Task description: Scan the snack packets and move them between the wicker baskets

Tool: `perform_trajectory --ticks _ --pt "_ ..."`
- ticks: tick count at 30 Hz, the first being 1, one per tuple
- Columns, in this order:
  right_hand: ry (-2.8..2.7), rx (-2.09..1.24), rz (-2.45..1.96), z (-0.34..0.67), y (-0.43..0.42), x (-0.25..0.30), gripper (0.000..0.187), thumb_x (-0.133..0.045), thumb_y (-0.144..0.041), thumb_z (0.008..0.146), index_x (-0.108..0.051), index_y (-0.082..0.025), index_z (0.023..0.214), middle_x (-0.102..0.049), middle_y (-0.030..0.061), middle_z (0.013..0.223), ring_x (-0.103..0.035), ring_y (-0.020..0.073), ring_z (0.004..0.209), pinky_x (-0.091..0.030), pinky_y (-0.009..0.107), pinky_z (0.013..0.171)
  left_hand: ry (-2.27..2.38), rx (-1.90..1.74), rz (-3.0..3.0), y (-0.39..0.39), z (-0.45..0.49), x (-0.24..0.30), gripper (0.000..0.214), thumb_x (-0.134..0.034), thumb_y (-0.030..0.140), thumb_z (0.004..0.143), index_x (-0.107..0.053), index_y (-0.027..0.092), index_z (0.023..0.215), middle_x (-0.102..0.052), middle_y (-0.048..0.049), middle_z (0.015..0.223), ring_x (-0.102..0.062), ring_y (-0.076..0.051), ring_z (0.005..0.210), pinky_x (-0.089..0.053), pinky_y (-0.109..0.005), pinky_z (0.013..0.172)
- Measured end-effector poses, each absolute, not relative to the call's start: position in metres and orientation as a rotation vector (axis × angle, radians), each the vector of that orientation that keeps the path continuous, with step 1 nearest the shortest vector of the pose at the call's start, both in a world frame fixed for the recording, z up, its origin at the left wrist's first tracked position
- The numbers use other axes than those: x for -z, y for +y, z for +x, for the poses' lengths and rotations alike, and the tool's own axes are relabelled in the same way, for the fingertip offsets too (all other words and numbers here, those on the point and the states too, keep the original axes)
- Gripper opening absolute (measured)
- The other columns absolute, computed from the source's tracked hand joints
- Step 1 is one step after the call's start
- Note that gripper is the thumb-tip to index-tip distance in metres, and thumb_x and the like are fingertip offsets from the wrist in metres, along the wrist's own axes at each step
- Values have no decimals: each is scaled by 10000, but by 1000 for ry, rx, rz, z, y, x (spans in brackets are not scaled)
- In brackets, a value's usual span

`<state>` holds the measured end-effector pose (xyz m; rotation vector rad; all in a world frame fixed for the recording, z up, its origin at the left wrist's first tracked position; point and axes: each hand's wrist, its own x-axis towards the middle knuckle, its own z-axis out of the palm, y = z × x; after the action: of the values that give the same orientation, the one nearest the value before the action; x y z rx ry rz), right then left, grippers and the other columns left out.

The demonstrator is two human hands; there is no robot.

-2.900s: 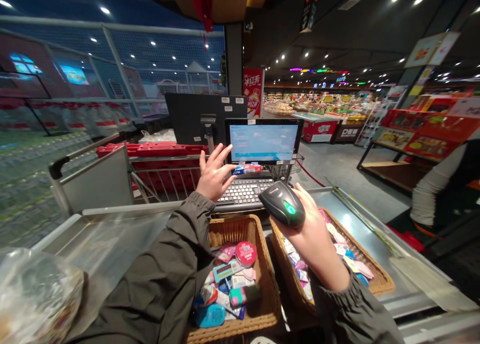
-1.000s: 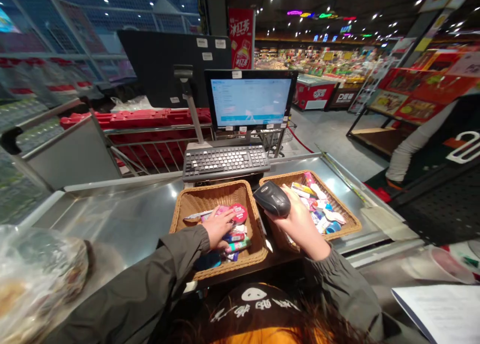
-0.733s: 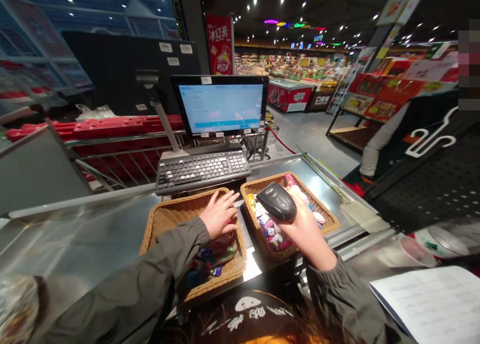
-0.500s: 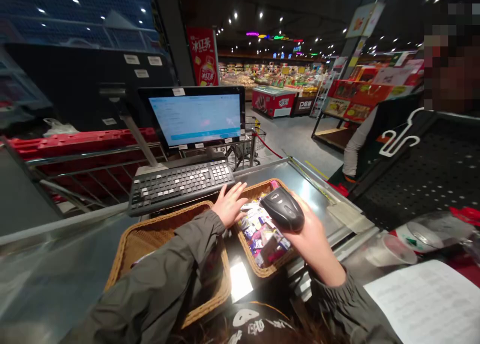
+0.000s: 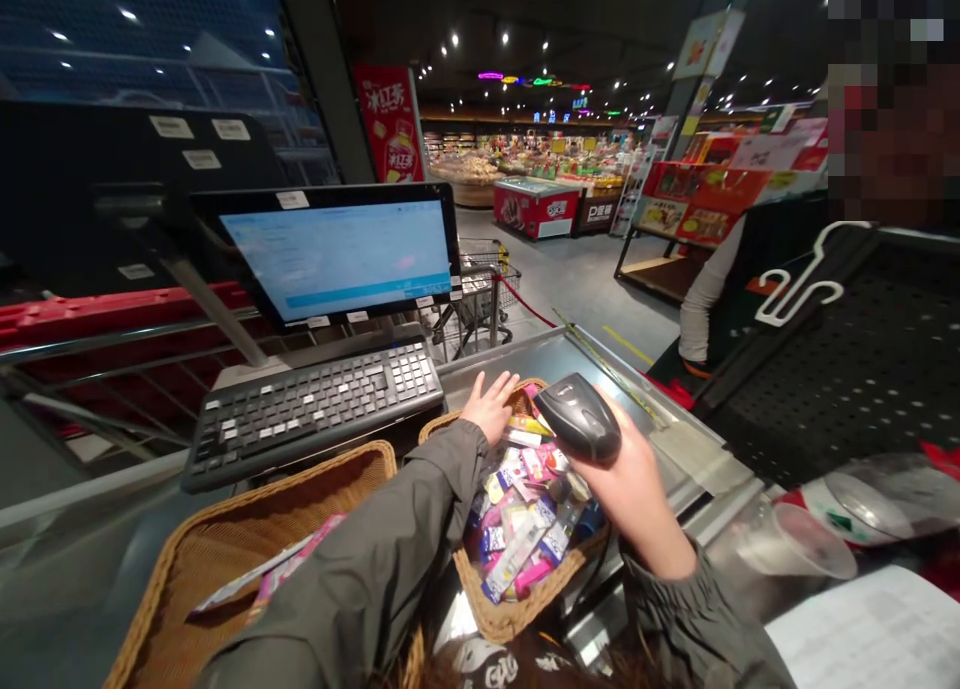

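Observation:
My right hand (image 5: pixel 630 479) grips a black handheld barcode scanner (image 5: pixel 579 417), holding it over the far right part of a wicker basket (image 5: pixel 501 624). Small colourful wrapped packets (image 5: pixel 517 529) fill that basket in a loose heap. At the basket's far left side is my left hand (image 5: pixel 491 409), palm down with its fingers spread; whether it touches the rim is hard to tell. A second, larger wicker basket (image 5: pixel 176 569) stands to the left, partly under my left sleeve. Two flat, long packets (image 5: pixel 292 569) lie in it.
A black keyboard (image 5: pixel 315 399) and a lit monitor (image 5: pixel 345 254) stand at the left of the metal counter. At right are a clear plastic cup (image 5: pixel 814 544), a paper sheet (image 5: pixel 877 634) and a white hanger (image 5: pixel 806 279). A person (image 5: pixel 787 229) stands beyond the counter.
The view has shifted, with the monitor and keyboard now farther left. The packet-filled basket appears nearer and larger, with more of its contents showing. Both hands stay beside it, the scanner still held.

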<state>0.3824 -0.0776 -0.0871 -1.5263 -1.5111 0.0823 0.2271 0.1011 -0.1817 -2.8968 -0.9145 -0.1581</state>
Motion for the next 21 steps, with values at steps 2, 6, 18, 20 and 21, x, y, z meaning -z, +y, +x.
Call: perform_trajectory --ticks 2,6,18,20,21 --pt "-1514 -87 -1532 384 -68 90 515 -689 -383 807 -593 -178 1269 -616 148 1320 -519 328 1311 -446 525 1093 -874 132 -2917 106 233 186 346 -427 168 946 -733 213 1101 -274 -68 1611 -188 -311 1504 -82 -686 1184" --pt "-1538 -149 -1526 382 -54 96 510 -682 -385 801 -603 -176 1260 -617 148 1322 -498 332 1331 -440 528 1097 -816 71 -2959 113 236 196 386 -415 190 955 -673 230 1239 -311 -70 1596 -168 -306 1509 -80 -680 1188" --pt "-1538 -156 -1549 386 -48 101 496 -674 -379 813 -608 -177 1261 -604 144 1344 -510 316 1317 -412 519 1118 -912 -7 -2953 91 227 189 328 -559 183 840 -721 137 1121 -540 -166 1418 -317 -313 1441 -63 -648 1205" --pt "-1519 -143 -1540 386 -50 100 483 -672 -379 812 -617 -180 1249 -615 142 1328 -518 314 1310 -416 517 1115 -938 -64 -2919 89 222 186 334 -628 249 808 -728 126 1101 -565 -184 1378 -327 -332 1429 -61 -655 1200" --pt "-1520 -143 -1532 385 -51 100 481 -673 -378 807 -621 -183 1244 -620 139 1321 -516 315 1312 -419 516 1113 -944 -84 -2904 89 219 186 364 -665 294 789 -725 125 1107 -562 -189 1379 -322 -342 1429 -62 -662 1196"
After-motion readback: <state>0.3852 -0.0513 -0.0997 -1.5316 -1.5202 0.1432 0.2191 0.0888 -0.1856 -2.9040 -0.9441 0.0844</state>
